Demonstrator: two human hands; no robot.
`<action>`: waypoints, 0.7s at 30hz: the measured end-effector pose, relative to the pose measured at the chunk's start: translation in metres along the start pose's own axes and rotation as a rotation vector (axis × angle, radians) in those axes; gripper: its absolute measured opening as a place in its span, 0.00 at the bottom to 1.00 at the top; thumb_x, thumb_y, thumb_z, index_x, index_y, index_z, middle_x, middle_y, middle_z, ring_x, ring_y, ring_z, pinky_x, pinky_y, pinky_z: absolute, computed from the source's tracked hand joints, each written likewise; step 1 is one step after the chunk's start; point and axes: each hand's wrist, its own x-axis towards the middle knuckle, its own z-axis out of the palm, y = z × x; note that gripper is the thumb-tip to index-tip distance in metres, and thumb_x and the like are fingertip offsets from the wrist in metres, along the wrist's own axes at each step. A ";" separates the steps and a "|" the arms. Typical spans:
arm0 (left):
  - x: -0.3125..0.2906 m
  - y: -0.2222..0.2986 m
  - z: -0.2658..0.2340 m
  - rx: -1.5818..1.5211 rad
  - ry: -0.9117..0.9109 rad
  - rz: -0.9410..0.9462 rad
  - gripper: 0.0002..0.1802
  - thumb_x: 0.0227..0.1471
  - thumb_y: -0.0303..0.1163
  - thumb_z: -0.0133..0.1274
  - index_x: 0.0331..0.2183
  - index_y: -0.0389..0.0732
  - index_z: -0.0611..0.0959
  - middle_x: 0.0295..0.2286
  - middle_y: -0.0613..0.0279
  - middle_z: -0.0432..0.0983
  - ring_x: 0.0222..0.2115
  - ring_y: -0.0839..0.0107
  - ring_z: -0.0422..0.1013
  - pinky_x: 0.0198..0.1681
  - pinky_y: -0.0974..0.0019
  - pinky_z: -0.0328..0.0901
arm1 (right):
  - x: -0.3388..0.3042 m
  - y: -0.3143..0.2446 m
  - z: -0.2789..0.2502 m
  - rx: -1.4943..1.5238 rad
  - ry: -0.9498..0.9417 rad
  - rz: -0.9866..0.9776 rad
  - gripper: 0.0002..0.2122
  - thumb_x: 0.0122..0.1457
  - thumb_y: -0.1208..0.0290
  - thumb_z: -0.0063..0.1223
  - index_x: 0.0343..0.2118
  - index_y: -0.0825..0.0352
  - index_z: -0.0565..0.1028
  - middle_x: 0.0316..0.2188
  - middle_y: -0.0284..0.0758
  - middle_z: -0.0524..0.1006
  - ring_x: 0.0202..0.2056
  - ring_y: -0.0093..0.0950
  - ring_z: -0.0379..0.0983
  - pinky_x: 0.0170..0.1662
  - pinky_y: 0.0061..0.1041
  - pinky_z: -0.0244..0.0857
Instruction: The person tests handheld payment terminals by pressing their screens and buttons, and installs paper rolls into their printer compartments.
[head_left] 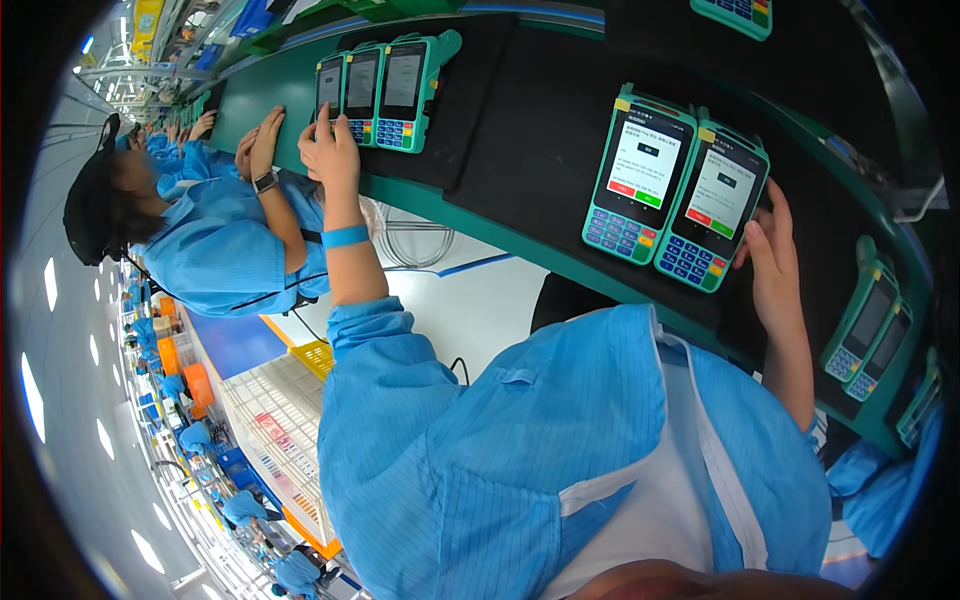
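Note:
Two green payment terminals stand side by side in front of me, screens lit: a left terminal (640, 175) and a right terminal (712, 205). My right hand (772, 245) grips the right terminal by its right edge, thumb toward the front and fingers along the side. Stretched out to the far left, my left hand (332, 155) is open, its fingertips at the nearest of three similar terminals (362, 85) standing in a row. Fingers of that hand cover part of this terminal's keypad. A blue band (346, 236) circles my left wrist.
Black mats (530, 130) lie along the green bench (430, 195). More terminals (865, 335) stand at the right, and another (740, 12) at the far edge. A co-worker in blue (235, 245) sits at the left, hands over the bench. Behind are a white rack (270, 420) and a yellow basket (312, 358).

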 end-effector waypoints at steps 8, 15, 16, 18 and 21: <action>0.017 -0.007 0.003 0.032 -0.042 0.002 0.20 0.51 0.50 0.47 0.48 0.66 0.76 0.54 0.59 0.59 0.56 0.56 0.53 0.56 0.46 0.47 | 0.002 -0.001 0.001 0.001 0.014 -0.006 0.29 0.63 0.58 0.39 0.62 0.69 0.49 0.32 0.38 0.72 0.28 0.20 0.66 0.31 0.19 0.62; 0.034 0.012 0.001 0.011 -0.036 0.067 0.21 0.51 0.48 0.47 0.49 0.66 0.76 0.55 0.56 0.58 0.58 0.57 0.51 0.57 0.44 0.43 | 0.003 0.001 -0.002 0.009 0.018 -0.008 0.29 0.63 0.58 0.38 0.62 0.69 0.49 0.31 0.38 0.72 0.28 0.20 0.66 0.31 0.19 0.62; 0.036 0.011 0.001 0.012 -0.035 0.068 0.21 0.51 0.48 0.47 0.49 0.66 0.76 0.55 0.56 0.58 0.58 0.57 0.51 0.57 0.44 0.43 | 0.003 0.001 -0.002 0.012 0.015 -0.004 0.29 0.63 0.58 0.38 0.62 0.69 0.49 0.30 0.37 0.72 0.28 0.20 0.66 0.31 0.19 0.62; 0.041 0.010 0.002 0.035 -0.039 0.083 0.21 0.51 0.49 0.46 0.49 0.67 0.76 0.55 0.56 0.58 0.58 0.57 0.51 0.58 0.44 0.43 | 0.003 0.001 -0.001 0.015 0.013 -0.001 0.30 0.63 0.58 0.38 0.62 0.69 0.49 0.30 0.37 0.72 0.28 0.20 0.66 0.31 0.19 0.62; 0.046 0.009 0.006 0.042 -0.043 0.096 0.21 0.51 0.49 0.46 0.49 0.67 0.76 0.55 0.56 0.58 0.58 0.57 0.50 0.58 0.44 0.42 | 0.004 0.001 -0.001 0.012 0.012 -0.004 0.30 0.63 0.57 0.38 0.62 0.69 0.49 0.30 0.37 0.71 0.28 0.20 0.66 0.31 0.18 0.62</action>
